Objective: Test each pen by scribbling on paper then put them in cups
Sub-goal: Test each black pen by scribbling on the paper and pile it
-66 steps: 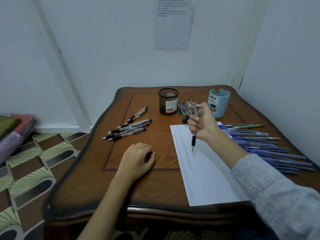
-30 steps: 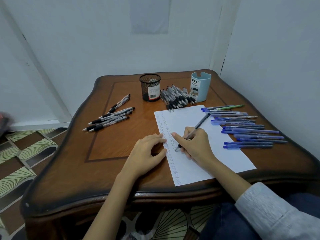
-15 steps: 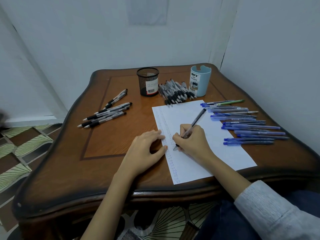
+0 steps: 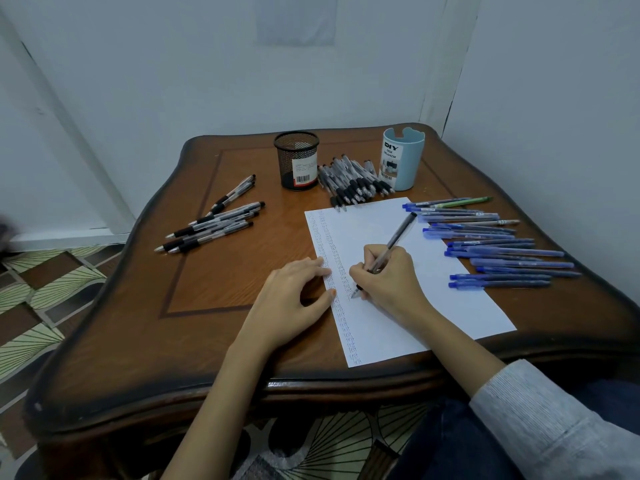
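My right hand [image 4: 388,282] pinches a slim clear pen [image 4: 394,240], tip on smooth white paper [image 4: 433,299]; my left hand [image 4: 294,303], fingers relaxed, presses its edge. Beyond them stand a black mesh cup [image 4: 296,161] and a rounded blue cup [image 4: 403,159].

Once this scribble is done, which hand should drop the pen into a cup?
Right. The right hand grips the clear black-ended pen, tip on the white paper sheet, and the light blue plastic cup stands beyond it. The left hand rests on the sheet's edge, steadying it.
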